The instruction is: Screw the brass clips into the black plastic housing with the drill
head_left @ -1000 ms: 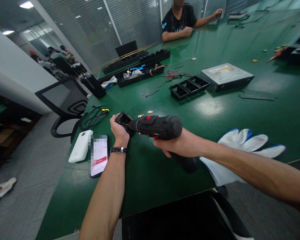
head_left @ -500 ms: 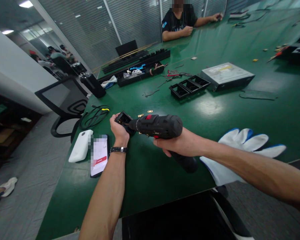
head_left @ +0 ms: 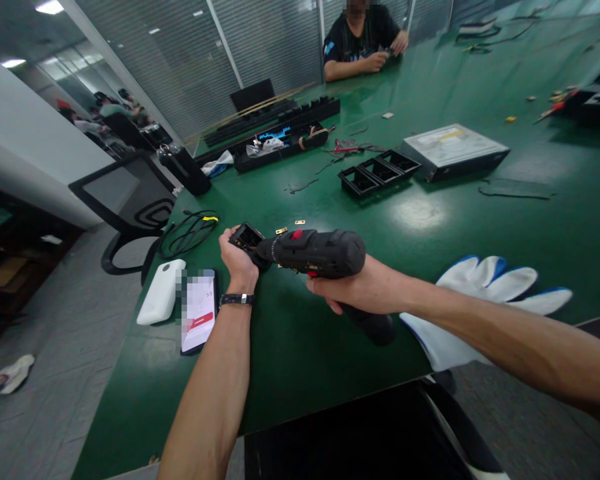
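My right hand (head_left: 350, 290) is wrapped round the grip of a black cordless drill (head_left: 320, 253) with red buttons. The drill points left, its tip at a small black open housing (head_left: 247, 238). My left hand (head_left: 237, 263) holds that housing from its left side, just above the table. Whether the bit touches a screw inside cannot be made out. Two small brass-coloured plates, a nearer one (head_left: 281, 231) and a farther one (head_left: 300, 222), lie just beyond the drill. Part of the housing is hidden behind the chuck.
A phone (head_left: 200, 313) and a white power bank (head_left: 163, 292) lie left of my forearm, a coiled cable (head_left: 193, 233) beyond them. White gloves (head_left: 485, 293) lie under my right forearm. Farther off stand a black three-bay frame (head_left: 379, 175) and a metal drive (head_left: 455, 152). A person (head_left: 363, 43) sits across the table.
Both my hands, the drill and the housing stay in place. Across the table, the person's outstretched arm has drawn in, and both their hands are now together.
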A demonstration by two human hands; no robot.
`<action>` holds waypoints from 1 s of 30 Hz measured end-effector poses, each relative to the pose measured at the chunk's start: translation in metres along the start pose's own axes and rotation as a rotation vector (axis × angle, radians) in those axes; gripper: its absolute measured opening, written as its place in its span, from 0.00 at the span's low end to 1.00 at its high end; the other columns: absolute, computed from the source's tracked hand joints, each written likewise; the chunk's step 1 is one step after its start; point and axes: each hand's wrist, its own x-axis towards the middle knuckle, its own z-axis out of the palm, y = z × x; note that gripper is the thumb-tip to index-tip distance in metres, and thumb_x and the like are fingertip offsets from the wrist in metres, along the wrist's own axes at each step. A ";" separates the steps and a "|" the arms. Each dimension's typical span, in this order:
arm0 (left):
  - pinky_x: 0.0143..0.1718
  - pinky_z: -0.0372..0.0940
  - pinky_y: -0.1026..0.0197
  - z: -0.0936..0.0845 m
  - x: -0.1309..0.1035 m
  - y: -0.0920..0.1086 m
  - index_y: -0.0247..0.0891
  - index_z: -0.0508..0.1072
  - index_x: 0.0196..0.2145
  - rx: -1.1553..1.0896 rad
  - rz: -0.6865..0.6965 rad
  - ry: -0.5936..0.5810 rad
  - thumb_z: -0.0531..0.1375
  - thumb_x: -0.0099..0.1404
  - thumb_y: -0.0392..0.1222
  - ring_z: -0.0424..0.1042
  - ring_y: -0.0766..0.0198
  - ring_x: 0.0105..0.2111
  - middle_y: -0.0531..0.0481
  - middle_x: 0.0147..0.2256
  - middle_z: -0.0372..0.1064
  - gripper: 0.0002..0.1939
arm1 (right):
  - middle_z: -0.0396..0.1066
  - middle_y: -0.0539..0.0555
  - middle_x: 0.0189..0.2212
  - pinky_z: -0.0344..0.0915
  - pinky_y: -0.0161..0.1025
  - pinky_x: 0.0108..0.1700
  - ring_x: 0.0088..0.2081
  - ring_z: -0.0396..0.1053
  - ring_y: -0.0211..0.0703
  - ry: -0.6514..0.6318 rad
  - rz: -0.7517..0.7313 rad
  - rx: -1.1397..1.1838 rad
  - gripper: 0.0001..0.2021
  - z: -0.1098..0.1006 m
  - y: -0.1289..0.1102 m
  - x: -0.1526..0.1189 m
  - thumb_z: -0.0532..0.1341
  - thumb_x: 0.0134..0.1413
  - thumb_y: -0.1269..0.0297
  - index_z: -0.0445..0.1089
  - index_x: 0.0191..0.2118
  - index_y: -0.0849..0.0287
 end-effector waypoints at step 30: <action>0.36 0.71 0.60 0.000 0.002 0.000 0.40 0.68 0.32 -0.005 -0.003 -0.012 0.54 0.67 0.51 0.74 0.63 0.26 0.53 0.25 0.70 0.13 | 0.76 0.47 0.30 0.70 0.33 0.27 0.23 0.75 0.36 -0.064 -0.029 0.111 0.12 -0.001 -0.001 0.001 0.66 0.57 0.70 0.73 0.47 0.60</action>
